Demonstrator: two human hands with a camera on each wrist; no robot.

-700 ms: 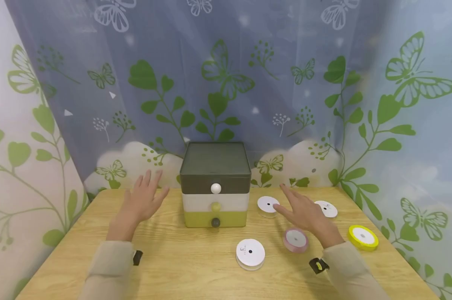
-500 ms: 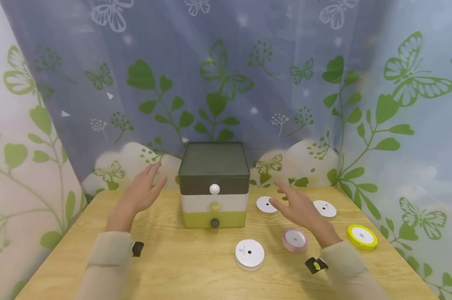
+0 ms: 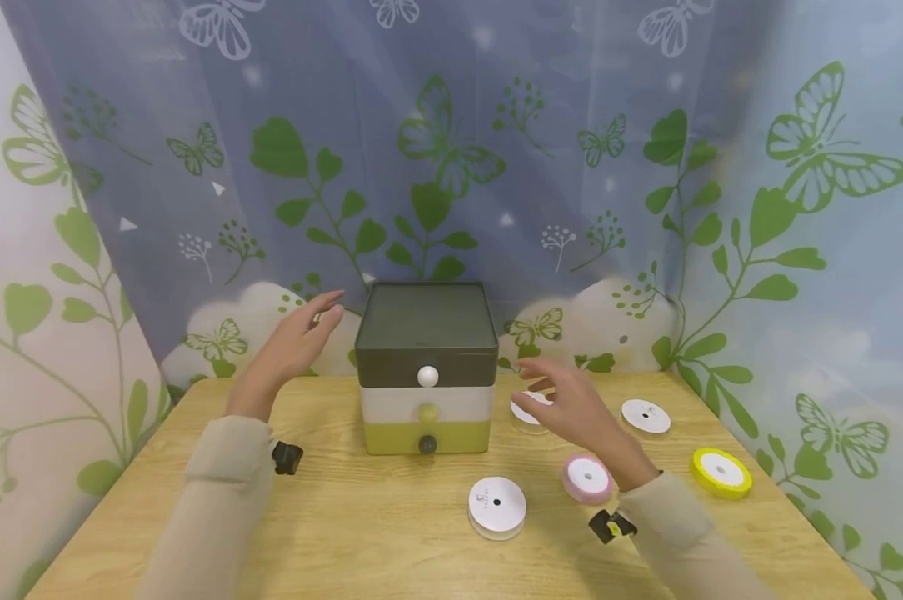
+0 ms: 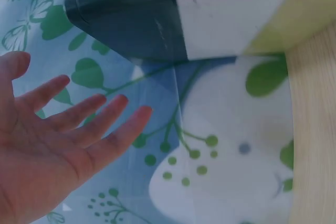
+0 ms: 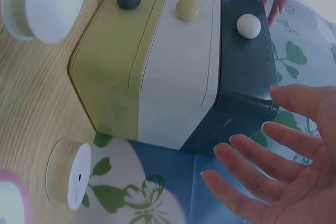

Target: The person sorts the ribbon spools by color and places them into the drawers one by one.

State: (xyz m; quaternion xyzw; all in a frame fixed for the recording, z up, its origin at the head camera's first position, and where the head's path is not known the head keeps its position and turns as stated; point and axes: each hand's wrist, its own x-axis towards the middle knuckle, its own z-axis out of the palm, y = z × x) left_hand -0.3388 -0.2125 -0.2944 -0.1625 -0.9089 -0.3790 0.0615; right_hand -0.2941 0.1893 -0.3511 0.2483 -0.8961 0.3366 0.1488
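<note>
Both hands are spread, their fingers parted and slightly bent. The left hand (image 3: 290, 343) is raised near the left side of the box (image 3: 426, 317); in the left wrist view its fingertips are apart from it. The right hand (image 3: 567, 406) is raised on the other side, palm toward the box; in the head view it partly covers a rear spool (image 5: 80, 163), which is white.

The box stands upright on the bench (image 3: 346, 533), between the hands. It has three tiers, all closed: dark on top with a white knob (image 3: 427, 377), white in the middle with a yellowish knob (image 3: 427, 412), yellow-green at the bottom with a dark knob (image 3: 426, 445).

Nearer the person, a front spool (image 3: 497, 500), also white, lies flat. A pink spool (image 3: 587, 477) lies below the right hand in the head view. Farther right are a yellow spool (image 3: 721, 472) and, behind it, a far spool (image 3: 645, 414) in white.

Beige sleeves (image 3: 222, 467) cover the forearms, with a small black device by each wrist. Printed cloth (image 3: 451, 167) with leaves and butterflies hangs behind the bench and along its sides.
</note>
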